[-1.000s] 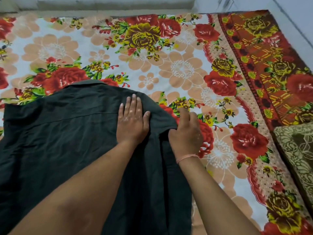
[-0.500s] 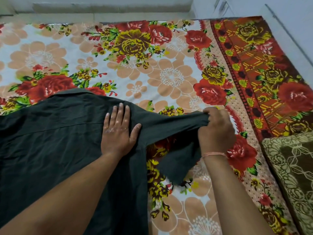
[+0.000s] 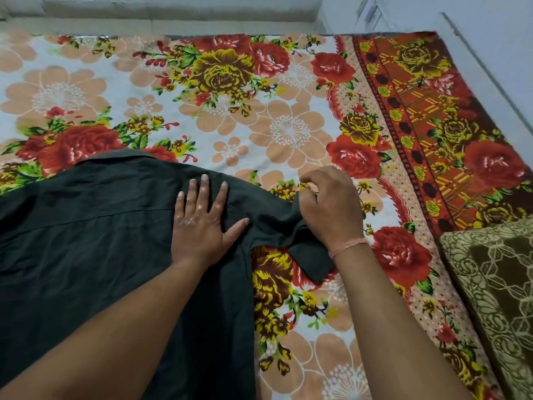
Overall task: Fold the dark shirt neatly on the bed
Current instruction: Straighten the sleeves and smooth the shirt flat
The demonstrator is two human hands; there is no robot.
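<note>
Pinning dark shirt (image 3: pixel 86 241) mid-frame with flat, spread-fingered left hand (image 3: pixel 202 226); pinching sleeve (image 3: pixel 277 223) with right hand (image 3: pixel 331 209). Could bunch crooked if pin slips.

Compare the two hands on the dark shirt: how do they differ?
The left hand lies flat, fingers spread, pressing the dark shirt near its shoulder; the right hand is curled, gripping the sleeve. The left hand sits over the shirt's body; the right hand is out over the floral bedsheet. The right hand's wrist wears a pink thread; the left hand's is bare. Both touch the shirt.
</note>
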